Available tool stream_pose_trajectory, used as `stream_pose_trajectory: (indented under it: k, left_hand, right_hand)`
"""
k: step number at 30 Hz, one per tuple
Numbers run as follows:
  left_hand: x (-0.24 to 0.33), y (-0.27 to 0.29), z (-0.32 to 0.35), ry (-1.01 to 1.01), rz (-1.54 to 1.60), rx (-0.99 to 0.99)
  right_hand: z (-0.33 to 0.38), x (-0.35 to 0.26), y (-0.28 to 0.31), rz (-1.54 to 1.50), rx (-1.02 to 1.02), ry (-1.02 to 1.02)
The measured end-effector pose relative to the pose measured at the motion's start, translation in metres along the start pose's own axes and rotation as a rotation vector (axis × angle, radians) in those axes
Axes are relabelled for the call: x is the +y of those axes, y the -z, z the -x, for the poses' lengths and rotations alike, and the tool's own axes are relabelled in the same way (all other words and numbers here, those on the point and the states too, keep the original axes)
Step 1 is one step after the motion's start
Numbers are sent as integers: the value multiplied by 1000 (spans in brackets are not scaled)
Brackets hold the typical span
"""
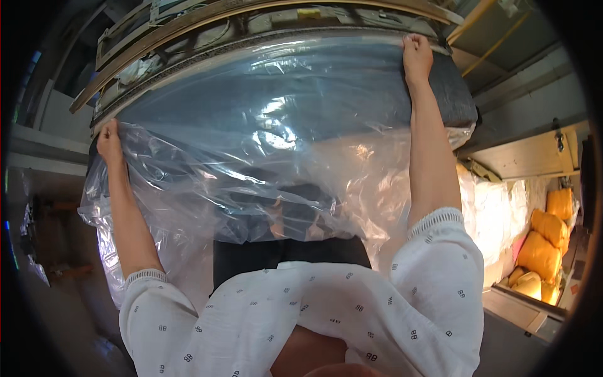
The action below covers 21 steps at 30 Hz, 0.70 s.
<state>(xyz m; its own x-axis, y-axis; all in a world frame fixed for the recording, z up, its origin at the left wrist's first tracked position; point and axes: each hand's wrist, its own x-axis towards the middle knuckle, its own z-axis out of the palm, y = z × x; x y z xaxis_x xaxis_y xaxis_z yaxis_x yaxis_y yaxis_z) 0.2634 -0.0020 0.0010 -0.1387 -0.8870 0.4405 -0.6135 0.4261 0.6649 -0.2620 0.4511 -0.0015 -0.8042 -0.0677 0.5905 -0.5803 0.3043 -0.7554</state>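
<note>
A large clear plastic sheet (182,157) spreads over a dark grey padded surface (456,94) and hangs down in folds toward my legs. My left hand (110,143) is closed on the sheet's edge at the far left corner. Up at the far right, my right hand (417,56) pinches the same far edge, arm stretched out. Between the two hands the sheet lies fairly smooth with bright glare; nearer to me it is wrinkled and loose. My legs show dimly through it.
A long wooden rail (207,14) and slatted frame run along the far side. At the right stand yellow-orange bundles (541,248) beside a wooden board (531,156). More crumpled clear plastic (496,210) lies brightly lit there. Dark shelving-like shapes are at the left.
</note>
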Motion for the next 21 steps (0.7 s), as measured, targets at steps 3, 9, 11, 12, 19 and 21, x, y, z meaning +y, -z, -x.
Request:
stream_pose_trajectory:
  k: [3, 9, 11, 12, 19, 21]
  left_hand:
    - [28, -34, -18, 13, 150, -14]
    - [2, -55, -55, 73, 441, -38]
    - [33, -62, -47, 37, 277, -31]
    - [37, -60, -48, 36, 150, -25]
    - [2, -53, -60, 58, -25, -4]
    - [2, -50, -56, 233, 353, -71]
  right_hand:
    - [-9, 20, 4, 54, -30, -55]
    - [-20, 10, -20, 167, -47, -74]
    - [-22, 5, -9, 167, -81, -178]
    - [-24, 8, -11, 173, -83, -173]
    - [-31, 23, -18, 416, 68, -84]
    - [-34, 24, -13, 250, 63, -169]
